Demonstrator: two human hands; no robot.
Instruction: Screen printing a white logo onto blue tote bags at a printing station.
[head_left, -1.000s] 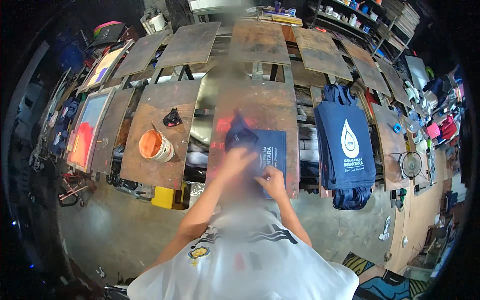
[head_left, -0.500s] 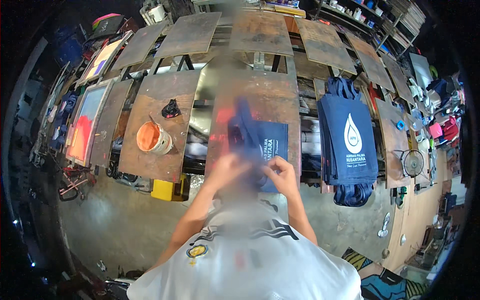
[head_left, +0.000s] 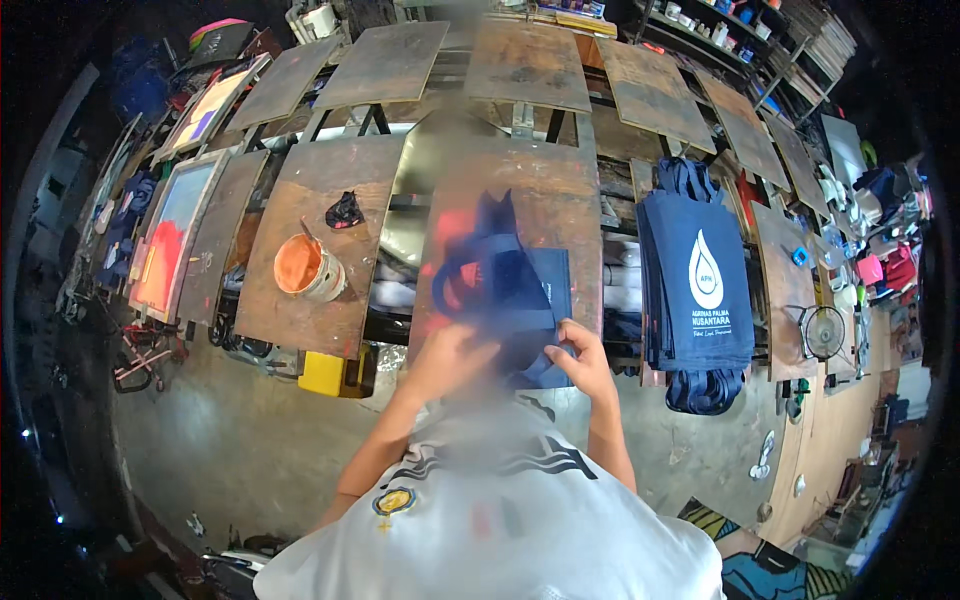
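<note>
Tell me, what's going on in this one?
A person has both hands at some dark blue fabric over the board in front of them. The left hand is at its near left side, the right hand at its near right edge; blur hides how firmly either grips. To the right lies a stack of blue bags, the top one showing a white drop print. On the left board stands a bucket with orange contents.
</note>
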